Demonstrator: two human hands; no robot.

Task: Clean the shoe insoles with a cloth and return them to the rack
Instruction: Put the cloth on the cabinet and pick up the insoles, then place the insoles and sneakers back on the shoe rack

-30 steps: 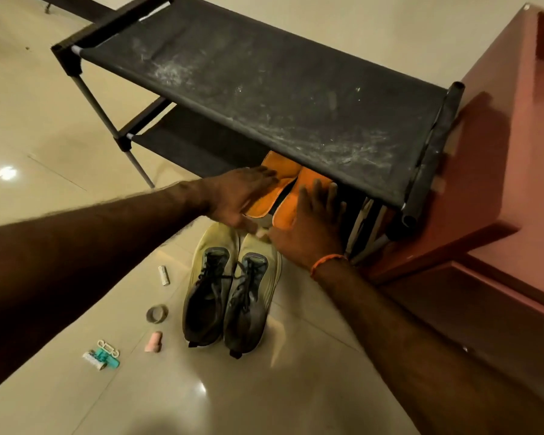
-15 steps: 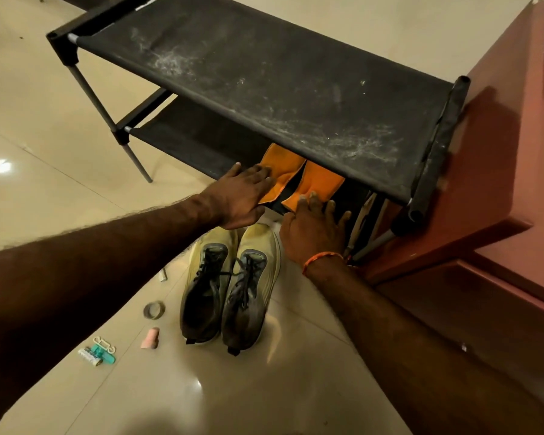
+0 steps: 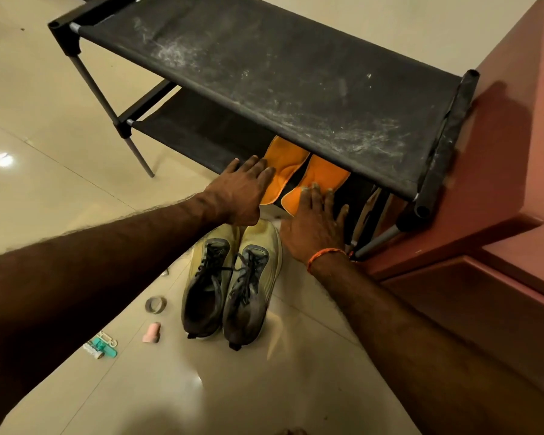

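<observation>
At centre frame, your left hand (image 3: pixel 239 196) and right hand (image 3: pixel 314 224) lie flat, fingers straight, pressing the orange insoles (image 3: pixel 283 177) onto the rack (image 3: pixel 264 73)'s lower shelf, seemingly to seat them.

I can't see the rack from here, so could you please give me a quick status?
Left hand and right hand flat, fingers on the orange insoles. Insoles side by side on the rack's lower shelf. Shoes on floor below; nothing blocking.

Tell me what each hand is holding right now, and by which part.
Nothing is gripped. The left hand and right hand lie flat, straight fingers pressing the near ends of the two orange insoles on the rack's lower shelf.
</observation>
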